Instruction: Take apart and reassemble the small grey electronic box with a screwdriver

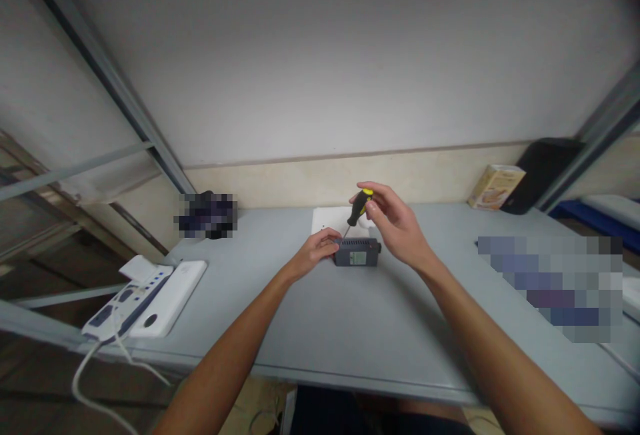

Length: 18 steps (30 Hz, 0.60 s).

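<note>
A small dark grey box [367, 258] with a vented top edge and a pale label stands on the table in front of me. My left hand [320, 248] grips its left end, thumb on the near side. In my right hand [395, 218] is a black and yellow screwdriver [358, 208], held by the handle between thumb and fingers. Its shaft slants down to the left, and the tip meets the top of the box near my left fingers. The exact contact point is too small to make out. A white sheet [327, 217] lies behind the box.
To the left lie a white power strip [127, 298] with cables and a white flat device [173, 298]. A blurred-out dark object [207, 215] sits at the back left. At the back right, a small carton [496, 187] leans by a black case [543, 172]. A pixelated item [555, 282] lies right.
</note>
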Motion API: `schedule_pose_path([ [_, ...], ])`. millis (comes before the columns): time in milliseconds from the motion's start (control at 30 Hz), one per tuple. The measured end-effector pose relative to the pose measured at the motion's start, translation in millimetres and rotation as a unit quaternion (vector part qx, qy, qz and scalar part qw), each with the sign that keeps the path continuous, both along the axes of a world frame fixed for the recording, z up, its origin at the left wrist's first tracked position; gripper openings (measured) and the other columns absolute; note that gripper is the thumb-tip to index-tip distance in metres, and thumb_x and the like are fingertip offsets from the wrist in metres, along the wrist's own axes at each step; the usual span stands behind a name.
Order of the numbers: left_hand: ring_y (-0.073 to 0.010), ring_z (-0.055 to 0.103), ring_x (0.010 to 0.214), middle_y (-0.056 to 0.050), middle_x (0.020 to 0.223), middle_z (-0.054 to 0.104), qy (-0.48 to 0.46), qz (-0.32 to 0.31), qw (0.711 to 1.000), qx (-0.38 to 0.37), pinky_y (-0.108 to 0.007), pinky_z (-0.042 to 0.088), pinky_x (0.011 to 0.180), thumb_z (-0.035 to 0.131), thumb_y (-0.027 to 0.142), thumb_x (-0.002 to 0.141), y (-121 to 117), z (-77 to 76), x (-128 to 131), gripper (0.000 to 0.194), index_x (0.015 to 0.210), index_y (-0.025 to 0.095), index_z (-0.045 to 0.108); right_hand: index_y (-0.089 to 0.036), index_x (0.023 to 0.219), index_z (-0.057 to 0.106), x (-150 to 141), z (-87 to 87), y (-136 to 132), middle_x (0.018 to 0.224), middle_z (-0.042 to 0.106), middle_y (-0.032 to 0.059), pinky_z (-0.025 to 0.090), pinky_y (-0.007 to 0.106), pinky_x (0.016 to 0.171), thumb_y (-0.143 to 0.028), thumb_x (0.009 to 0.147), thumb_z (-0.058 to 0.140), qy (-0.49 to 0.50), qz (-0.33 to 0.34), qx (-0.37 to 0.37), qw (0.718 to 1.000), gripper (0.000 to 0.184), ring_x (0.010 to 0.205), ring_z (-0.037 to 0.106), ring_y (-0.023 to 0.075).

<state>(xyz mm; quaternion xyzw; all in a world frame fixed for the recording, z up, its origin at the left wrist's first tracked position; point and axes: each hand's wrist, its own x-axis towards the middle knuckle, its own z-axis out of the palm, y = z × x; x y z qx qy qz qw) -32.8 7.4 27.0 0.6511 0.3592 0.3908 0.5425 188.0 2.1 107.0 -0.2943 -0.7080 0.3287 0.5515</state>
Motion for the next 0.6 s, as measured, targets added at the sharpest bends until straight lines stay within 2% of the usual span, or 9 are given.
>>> schedule_pose_path([
  [167,-0.0158,0.052,0.077,0.000,0.082,0.057,-0.012,-0.008,1.000,-0.005,-0.027,0.037,0.072,0.072,0.047,0.085,-0.1,-0.3,0.3,0.038,0.105,0.016,0.063,-0.028,0.131,0.060,-2.1,10.3,0.4,0.119,0.071,0.0081,0.048,0.035,0.088,-0.046,0.103,0.053,-0.014,0.063,-0.012,0.998,0.034,0.105,0.066,0.0227],
  [333,-0.0166,0.053,0.078,-0.001,0.085,0.057,-0.013,-0.002,1.000,-0.024,-0.027,0.038,0.073,0.073,0.049,0.082,2.5,-3.9,0.3,0.043,0.108,0.017,0.062,-0.027,0.128,0.060,-14.6,17.5,6.4,0.112,0.069,0.0062,0.047,0.034,0.085,-0.041,0.105,0.049,-0.024,0.101,-0.008,0.995,0.029,0.101,0.064,0.0208],
  [467,-0.0154,0.052,0.076,0.000,0.083,0.057,-0.010,-0.001,1.000,-0.017,-0.027,0.038,0.072,0.071,0.048,0.083,3.9,-5.6,0.0,0.041,0.108,0.016,0.062,-0.025,0.122,0.061,-23.0,13.6,12.9,0.091,0.061,0.0011,0.044,0.030,0.073,-0.040,0.098,0.064,-0.012,0.057,0.032,0.998,0.029,0.079,0.056,0.0161],
  [533,-0.0154,0.052,0.075,0.000,0.083,0.058,-0.004,-0.003,1.000,-0.008,-0.027,0.039,0.072,0.069,0.046,0.084,4.1,-6.0,-0.1,0.039,0.107,0.016,0.062,-0.024,0.110,0.062,-21.2,7.6,15.2,0.079,0.054,-0.0023,0.040,0.028,0.064,-0.042,0.094,0.070,-0.008,0.019,0.022,1.000,0.026,0.068,0.049,0.0140],
  [600,-0.0153,0.052,0.075,0.000,0.082,0.058,0.006,-0.001,1.000,0.005,-0.027,0.039,0.072,0.067,0.044,0.086,4.0,-6.5,0.1,0.036,0.107,0.015,0.062,-0.024,0.097,0.060,-15.1,-0.6,17.6,0.076,0.052,-0.0025,0.037,0.027,0.058,-0.048,0.093,0.070,-0.007,-0.011,-0.009,1.000,0.026,0.064,0.047,0.0132],
])
